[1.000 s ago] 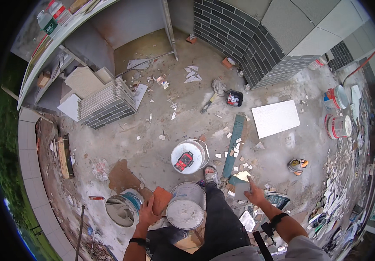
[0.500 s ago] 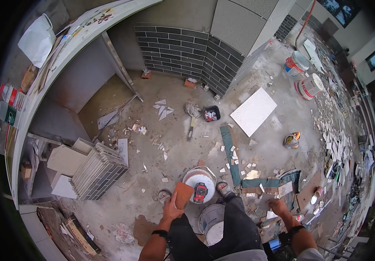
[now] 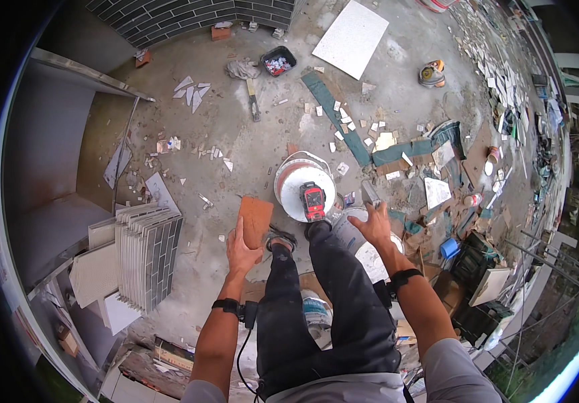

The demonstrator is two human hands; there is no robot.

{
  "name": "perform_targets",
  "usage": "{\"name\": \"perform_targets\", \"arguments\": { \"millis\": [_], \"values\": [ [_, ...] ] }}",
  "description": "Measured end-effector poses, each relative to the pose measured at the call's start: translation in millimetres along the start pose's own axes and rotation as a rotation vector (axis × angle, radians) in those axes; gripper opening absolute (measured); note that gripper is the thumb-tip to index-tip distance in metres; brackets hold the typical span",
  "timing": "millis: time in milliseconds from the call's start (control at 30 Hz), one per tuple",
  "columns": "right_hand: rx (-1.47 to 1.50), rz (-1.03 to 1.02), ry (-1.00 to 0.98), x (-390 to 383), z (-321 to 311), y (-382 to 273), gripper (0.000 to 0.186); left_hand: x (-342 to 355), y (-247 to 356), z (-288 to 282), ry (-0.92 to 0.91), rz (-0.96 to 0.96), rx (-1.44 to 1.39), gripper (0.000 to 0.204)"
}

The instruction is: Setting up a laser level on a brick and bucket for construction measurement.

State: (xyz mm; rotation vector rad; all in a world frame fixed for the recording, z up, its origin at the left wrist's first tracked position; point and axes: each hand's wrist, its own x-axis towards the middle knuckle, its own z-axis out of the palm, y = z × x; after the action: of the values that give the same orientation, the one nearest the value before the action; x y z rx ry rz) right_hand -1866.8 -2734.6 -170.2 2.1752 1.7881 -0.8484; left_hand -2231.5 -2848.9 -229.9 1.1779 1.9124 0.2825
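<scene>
My left hand (image 3: pixel 242 245) grips a flat orange brick (image 3: pixel 256 218) upright beside my left leg. My right hand (image 3: pixel 376 227) is closed round a grey metal trowel (image 3: pixel 370 193), its blade pointing away from me. Between and ahead of my hands, at my feet, a red-and-black device (image 3: pixel 313 201) lies on the white lid of a bucket (image 3: pixel 288 189). A large white bucket (image 3: pixel 368 260) stands beside my right leg, partly hidden by my arm and leg. Another bucket (image 3: pixel 317 310) shows between my legs.
A stack of tiles (image 3: pixel 141 258) stands at left, beside an alcove (image 3: pixel 47 154). A white board (image 3: pixel 350 37), black container (image 3: pixel 278 62) and orange-yellow object (image 3: pixel 431 74) lie ahead. Broken tiles, green strips (image 3: pixel 335 117) and scrap litter the floor, thickest at right. A brick-patterned wall (image 3: pixel 182 20) rises beyond.
My view has turned and shifted. My body has moved over the floor, with my feet now close to the device-topped bucket. Both hands still carry their items, now held further up in the picture.
</scene>
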Motion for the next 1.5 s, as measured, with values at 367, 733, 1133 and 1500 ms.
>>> {"name": "perform_targets", "arguments": {
  "millis": [367,733,1133,1500],
  "values": [
    [0.042,0.301,0.094,49.8,157.3,-71.0,0.096,2.0,-52.4,49.4,0.154,-0.03,-0.111,0.107],
    [0.171,0.29,0.238,57.6,191.1,-64.4,0.086,17.8,-26.2,79.6,0.165,-0.025,-0.079,0.112],
    [0.273,0.212,0.285,33.6,101.8,38.9,0.085,74.7,49.8,183.7,0.135,0.042,-0.035,0.109],
    [0.265,0.192,0.232,22.3,90.2,72.0,0.086,90.4,83.0,285.8,0.28,0.023,0.076,0.109]
  ]
}}
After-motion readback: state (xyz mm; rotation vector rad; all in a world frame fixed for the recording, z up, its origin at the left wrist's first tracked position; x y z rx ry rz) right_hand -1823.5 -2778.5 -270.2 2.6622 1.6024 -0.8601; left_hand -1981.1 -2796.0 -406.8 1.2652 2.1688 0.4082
